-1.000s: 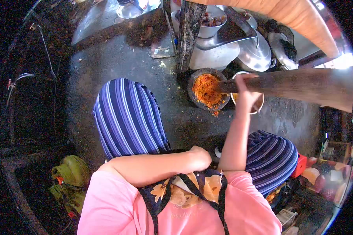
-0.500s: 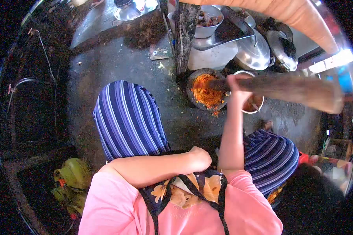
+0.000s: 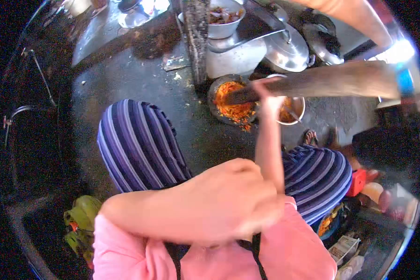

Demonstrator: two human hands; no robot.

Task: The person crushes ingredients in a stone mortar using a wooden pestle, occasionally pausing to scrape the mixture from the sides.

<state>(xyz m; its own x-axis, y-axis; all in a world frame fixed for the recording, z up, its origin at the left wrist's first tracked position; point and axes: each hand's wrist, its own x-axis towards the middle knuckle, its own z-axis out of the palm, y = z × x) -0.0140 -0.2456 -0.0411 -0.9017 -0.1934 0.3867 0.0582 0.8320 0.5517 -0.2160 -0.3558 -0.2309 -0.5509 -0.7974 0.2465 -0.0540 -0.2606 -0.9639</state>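
The person's right hand (image 3: 268,93) has its fingers wrapped around a long, thick brown wooden pestle (image 3: 329,80), low on the shaft near its dark narrow end, probably to steer that end within the coarse orange mash (image 3: 227,111) in the round dark stone mortar (image 3: 213,103). The mortar sits on the dark grey floor (image 3: 130,77) beyond the knees, seemingly for an easy reach, with a round silver metal pot (image 3: 301,112) just to its right. The left hand (image 3: 247,193) is nearer, before the chest, too blurred to tell whether its fingers hold anything.
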